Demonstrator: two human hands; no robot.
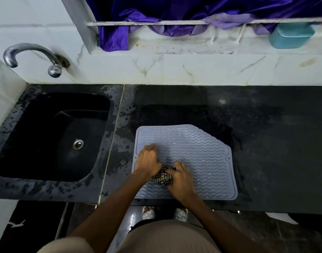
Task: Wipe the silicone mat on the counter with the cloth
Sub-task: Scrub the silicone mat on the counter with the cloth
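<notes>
Head view is showing the mat (193, 152) lying on the wet worktop (266, 143); the left hand (147, 159), fingers curled, is pinning it while the right hand (180, 178) is gripping the bunched cloth (163, 178), scrubbing its near-left part.

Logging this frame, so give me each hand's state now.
Left hand: fingers curled, pressing on the silicone mat, holding nothing visible.
Right hand: gripping the patterned cloth.

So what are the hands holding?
The right hand grips a bunched black-and-white cloth by its right side; the left hand rests on the mat.
</notes>
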